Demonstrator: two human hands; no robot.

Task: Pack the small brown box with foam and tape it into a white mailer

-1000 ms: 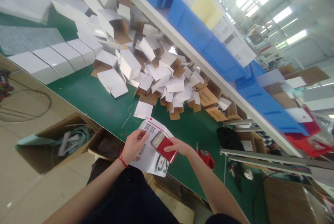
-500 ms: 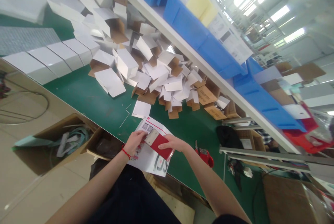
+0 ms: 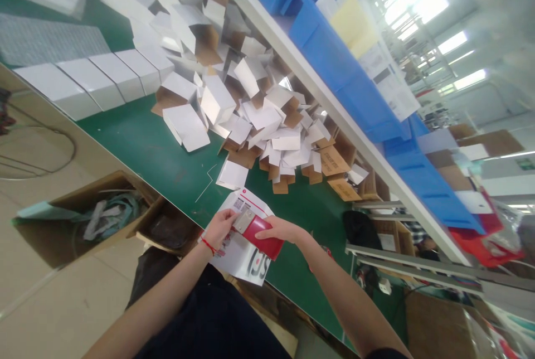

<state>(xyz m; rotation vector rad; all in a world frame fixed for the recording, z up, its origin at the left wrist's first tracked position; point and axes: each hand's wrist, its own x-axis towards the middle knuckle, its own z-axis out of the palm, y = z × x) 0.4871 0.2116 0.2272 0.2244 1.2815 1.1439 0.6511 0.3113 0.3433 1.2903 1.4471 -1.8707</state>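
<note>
A small red box [image 3: 259, 232] with a grey end is held over a white printed leaflet [image 3: 242, 247] that lies at the near edge of the green table [image 3: 142, 147]. My right hand [image 3: 281, 229] is closed on the red box from the right. My left hand [image 3: 220, 227], with a red string on its wrist, pinches the box's grey end together with the leaflet's edge. A heap of folded white and brown cartons [image 3: 251, 113] lies beyond the leaflet.
A row of closed white boxes [image 3: 92, 80] lines the table's left edge. Blue bins [image 3: 343, 69] with papers sit on a slanted shelf rail [image 3: 326, 102] above. An open cardboard box [image 3: 83, 219] with scraps stands on the floor at left.
My left hand has slid from lying on the leaflet to gripping the grey end of the red box. The camera has shifted slightly; the red tool beside my right arm is now hidden.
</note>
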